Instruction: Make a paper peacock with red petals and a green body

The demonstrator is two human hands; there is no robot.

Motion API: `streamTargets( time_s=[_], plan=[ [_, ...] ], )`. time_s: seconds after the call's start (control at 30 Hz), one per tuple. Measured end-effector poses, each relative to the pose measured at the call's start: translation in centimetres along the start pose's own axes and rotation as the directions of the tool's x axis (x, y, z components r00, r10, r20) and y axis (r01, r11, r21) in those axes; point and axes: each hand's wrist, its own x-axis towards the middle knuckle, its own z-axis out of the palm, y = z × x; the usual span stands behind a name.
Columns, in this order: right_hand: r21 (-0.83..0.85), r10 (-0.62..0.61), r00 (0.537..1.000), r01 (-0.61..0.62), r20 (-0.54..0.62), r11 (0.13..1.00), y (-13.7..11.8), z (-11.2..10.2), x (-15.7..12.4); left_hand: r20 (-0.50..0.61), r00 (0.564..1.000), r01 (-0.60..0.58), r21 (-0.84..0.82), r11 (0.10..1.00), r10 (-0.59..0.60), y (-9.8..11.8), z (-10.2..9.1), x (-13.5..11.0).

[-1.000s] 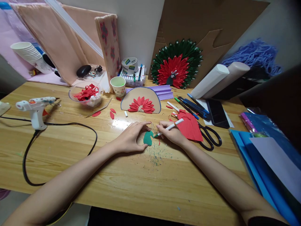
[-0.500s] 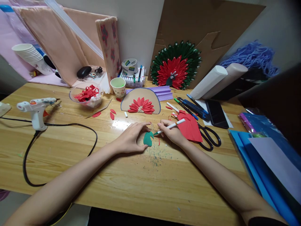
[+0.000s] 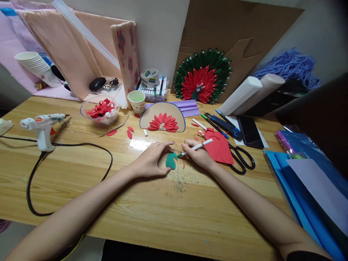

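Observation:
A small green cutout (image 3: pixel 171 161) with a notch at its upper right lies on the wooden table (image 3: pixel 152 206). My left hand (image 3: pixel 152 159) curves around its left side, thumb at the lower edge and fingers arched above. In my right hand (image 3: pixel 197 154) is a white marker (image 3: pixel 201 144) with a green tip, gripped like a pen. Its tip points at the cutout's right edge; whether it touches I cannot tell. Behind them stands a beige half-round card (image 3: pixel 174 108) with red petals (image 3: pixel 163 122) fixed along its bottom. A white marker cap (image 3: pixel 145 133) lies to its left.
Left is a glue gun (image 3: pixel 43 130) with a looping black cord. Further back are a bowl of red strips (image 3: pixel 100 108), a paper cup (image 3: pixel 136 101) and a marker box (image 3: pixel 157 92). Red paper (image 3: pixel 219 146), black-handled scissors (image 3: pixel 241 159) and a phone (image 3: pixel 250 131) lie right.
The marker in my right hand has shifted very slightly left and down. My left hand and the green cutout stay in place.

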Motion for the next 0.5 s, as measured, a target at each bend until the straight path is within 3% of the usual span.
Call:
streamTargets(
  time_s=[0.5],
  plan=[
    [0.058, 0.017, 1.0, -0.018, 0.018, 0.998, 0.11, 0.05, -0.03, -0.009, 1.0, -0.01, 0.024, 1.0, 0.01, 0.03, -0.05, -0.03]
  ],
)
